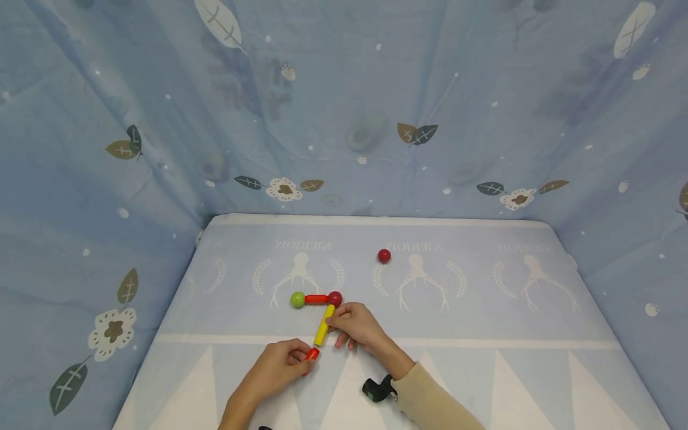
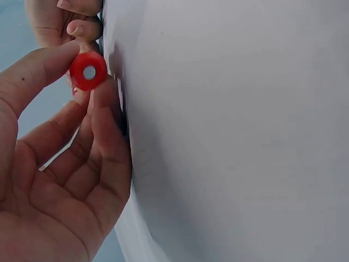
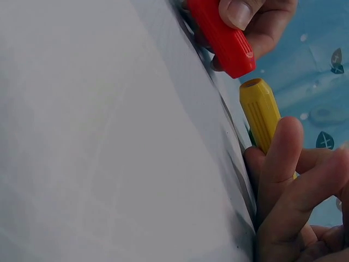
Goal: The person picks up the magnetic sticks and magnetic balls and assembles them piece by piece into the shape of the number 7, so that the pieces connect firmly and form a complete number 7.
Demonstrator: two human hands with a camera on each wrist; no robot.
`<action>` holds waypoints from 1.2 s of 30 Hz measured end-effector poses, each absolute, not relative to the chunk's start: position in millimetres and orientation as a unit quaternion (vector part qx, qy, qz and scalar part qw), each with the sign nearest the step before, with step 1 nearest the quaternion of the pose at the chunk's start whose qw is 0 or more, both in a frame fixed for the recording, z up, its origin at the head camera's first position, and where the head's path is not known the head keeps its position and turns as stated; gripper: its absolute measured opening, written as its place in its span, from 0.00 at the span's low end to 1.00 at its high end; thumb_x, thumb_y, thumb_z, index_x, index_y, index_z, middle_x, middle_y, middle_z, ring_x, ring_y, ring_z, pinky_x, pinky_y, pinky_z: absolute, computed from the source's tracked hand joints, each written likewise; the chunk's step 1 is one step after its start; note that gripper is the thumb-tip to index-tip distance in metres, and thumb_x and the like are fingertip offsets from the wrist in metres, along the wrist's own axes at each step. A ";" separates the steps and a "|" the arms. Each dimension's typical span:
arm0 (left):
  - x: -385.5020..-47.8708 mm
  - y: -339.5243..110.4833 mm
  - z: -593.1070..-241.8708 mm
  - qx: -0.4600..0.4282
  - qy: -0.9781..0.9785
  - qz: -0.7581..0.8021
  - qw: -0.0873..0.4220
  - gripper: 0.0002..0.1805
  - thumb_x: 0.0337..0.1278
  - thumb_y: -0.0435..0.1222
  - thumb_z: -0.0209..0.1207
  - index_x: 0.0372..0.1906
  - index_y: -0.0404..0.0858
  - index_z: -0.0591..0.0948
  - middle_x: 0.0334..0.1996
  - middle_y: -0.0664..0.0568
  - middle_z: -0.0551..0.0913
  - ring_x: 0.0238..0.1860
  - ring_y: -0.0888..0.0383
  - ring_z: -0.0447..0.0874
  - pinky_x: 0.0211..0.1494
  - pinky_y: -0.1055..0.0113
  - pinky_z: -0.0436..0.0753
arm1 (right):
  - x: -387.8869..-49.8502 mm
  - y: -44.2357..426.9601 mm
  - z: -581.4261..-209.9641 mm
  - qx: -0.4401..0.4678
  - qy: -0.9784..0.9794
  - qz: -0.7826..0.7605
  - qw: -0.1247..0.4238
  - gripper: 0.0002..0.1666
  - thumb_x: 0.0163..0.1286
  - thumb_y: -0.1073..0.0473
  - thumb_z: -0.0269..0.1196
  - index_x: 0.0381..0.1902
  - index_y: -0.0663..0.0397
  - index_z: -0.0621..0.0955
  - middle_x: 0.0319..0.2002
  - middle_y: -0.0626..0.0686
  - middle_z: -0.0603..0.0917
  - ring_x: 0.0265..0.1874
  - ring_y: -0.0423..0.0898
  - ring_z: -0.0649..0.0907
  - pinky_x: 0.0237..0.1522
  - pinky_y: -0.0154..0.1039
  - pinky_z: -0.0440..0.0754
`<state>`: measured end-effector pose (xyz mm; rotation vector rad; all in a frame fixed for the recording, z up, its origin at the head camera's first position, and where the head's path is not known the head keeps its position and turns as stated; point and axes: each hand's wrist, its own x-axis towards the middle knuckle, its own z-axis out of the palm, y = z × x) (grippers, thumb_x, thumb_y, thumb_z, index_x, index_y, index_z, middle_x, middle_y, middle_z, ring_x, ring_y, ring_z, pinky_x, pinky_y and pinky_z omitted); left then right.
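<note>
In my left hand (image 1: 279, 367) a short red magnetic rod (image 1: 312, 354) is pinched between thumb and fingers. The left wrist view shows its round end with a silvery centre. My right hand (image 1: 360, 325) pinches a yellow magnetic rod (image 1: 324, 327) from the side. The yellow rod's far end meets a dark red ball (image 1: 335, 298). A second red rod (image 1: 316, 299) joins that ball to a light green ball (image 1: 298, 300) at the left. A small gap separates the held red rod (image 3: 226, 41) from the yellow rod's near end (image 3: 259, 112) in the right wrist view.
A loose red ball (image 1: 384, 256) lies farther back on the cloth-covered table (image 1: 462, 322). Blue patterned curtains (image 1: 344, 107) enclose the back and both sides. A black wrist device (image 1: 376, 389) sits by the right sleeve (image 1: 435, 397).
</note>
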<state>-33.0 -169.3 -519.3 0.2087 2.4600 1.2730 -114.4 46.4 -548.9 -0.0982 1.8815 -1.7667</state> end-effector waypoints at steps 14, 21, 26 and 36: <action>-29.4 -174.6 -515.1 0.105 0.931 0.339 0.087 0.16 0.47 0.27 0.71 0.37 0.52 0.87 0.39 0.58 0.72 0.42 0.58 0.69 0.47 0.59 0.74 | -113.6 47.1 -548.2 -0.037 0.700 -0.657 0.277 0.16 0.67 0.57 0.68 0.42 0.65 0.78 0.31 0.56 0.88 0.12 0.43 0.81 0.10 0.29 0.70; -29.4 -173.0 -513.9 0.095 0.932 0.341 0.082 0.19 0.49 0.22 0.66 0.31 0.53 0.87 0.45 0.53 0.71 0.47 0.54 0.71 0.51 0.53 0.75 | -113.8 47.2 -548.9 -0.040 0.699 -0.658 0.277 0.16 0.68 0.57 0.68 0.42 0.65 0.77 0.31 0.56 0.88 0.12 0.43 0.82 0.10 0.29 0.71; -30.1 -173.0 -513.2 0.085 0.924 0.359 0.101 0.17 0.54 0.22 0.60 0.33 0.49 0.86 0.44 0.54 0.72 0.43 0.58 0.73 0.45 0.64 0.77 | -113.9 47.0 -550.0 -0.041 0.700 -0.657 0.275 0.17 0.67 0.57 0.68 0.42 0.65 0.77 0.31 0.56 0.88 0.12 0.43 0.82 0.10 0.29 0.70; -31.0 -171.7 -514.7 0.038 0.928 0.353 0.114 0.22 0.54 0.43 0.73 0.51 0.43 0.78 0.41 0.55 0.73 0.36 0.60 0.73 0.38 0.66 0.76 | -113.8 46.9 -549.8 -0.040 0.699 -0.658 0.277 0.17 0.68 0.57 0.68 0.43 0.65 0.77 0.31 0.56 0.88 0.12 0.43 0.82 0.10 0.29 0.71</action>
